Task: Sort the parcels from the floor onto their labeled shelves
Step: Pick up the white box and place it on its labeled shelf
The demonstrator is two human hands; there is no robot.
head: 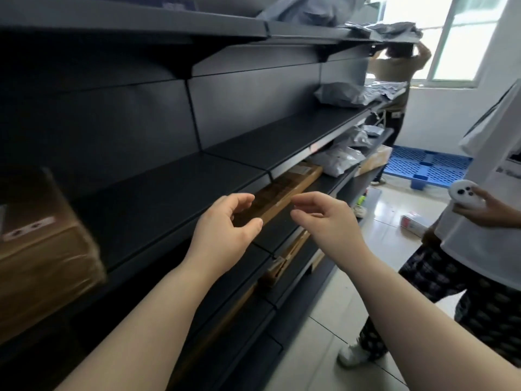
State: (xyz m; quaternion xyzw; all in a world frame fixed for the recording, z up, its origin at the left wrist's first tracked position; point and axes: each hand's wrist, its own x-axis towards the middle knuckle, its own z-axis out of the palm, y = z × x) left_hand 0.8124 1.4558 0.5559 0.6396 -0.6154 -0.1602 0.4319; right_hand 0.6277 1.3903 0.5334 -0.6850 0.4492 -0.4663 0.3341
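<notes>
Parcel (284, 190) shelved, beyond empty spread fingers (245, 200)

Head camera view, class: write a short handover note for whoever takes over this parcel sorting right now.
Left hand: open, empty, at the shelf edge.
Right hand: open, empty, beside it.
Long cardboard parcel lies on the shelf just below the hands.
Brown box sits on the shelf at left; grey mailer bags on shelves further along.
Left: one small parcel lies on the floor; shelf labels unreadable.

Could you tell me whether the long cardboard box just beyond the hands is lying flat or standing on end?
Lying flat: the long cardboard box rests lengthwise on its shelf, under the shelf above.
</notes>
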